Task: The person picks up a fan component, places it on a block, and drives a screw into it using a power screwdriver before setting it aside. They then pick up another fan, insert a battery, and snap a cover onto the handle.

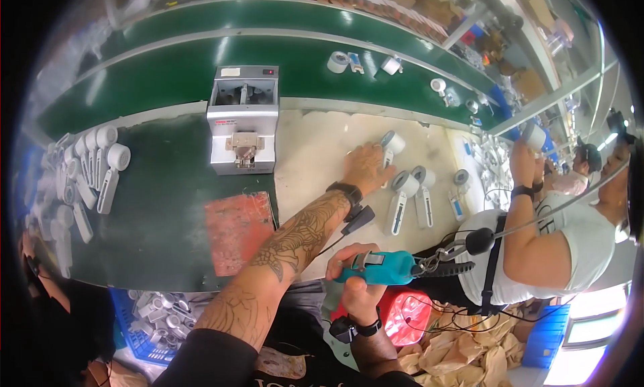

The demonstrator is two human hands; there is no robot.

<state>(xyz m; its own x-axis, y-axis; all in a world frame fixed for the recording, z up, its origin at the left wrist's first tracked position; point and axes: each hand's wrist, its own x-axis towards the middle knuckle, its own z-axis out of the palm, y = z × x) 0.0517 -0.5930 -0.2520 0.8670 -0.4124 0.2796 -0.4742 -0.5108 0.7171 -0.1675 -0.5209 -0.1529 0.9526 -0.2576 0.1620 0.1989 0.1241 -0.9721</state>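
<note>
My left hand (365, 167) reaches across the bench with its fingers closed round the handle of a white round-headed handheld device (393, 143). The hand covers part of that handle. Nearer to me, my right hand (361, 290) grips a teal electric screwdriver (381, 269), which hangs from a metal hook and a black coiled cord. Right of my left hand lie more such white devices: one (400, 202) with its long handle toward me, a second (424, 198) beside it, and a third (459, 192) with a blue part showing.
A silver screw feeder (243, 122) stands at the bench's back edge, with a red mat (240, 231) before it. Several white devices (94, 162) pile up at the left. Beyond runs a green conveyor (302, 65). A blue crate (137, 337) holds parts below. A co-worker (537, 233) sits right.
</note>
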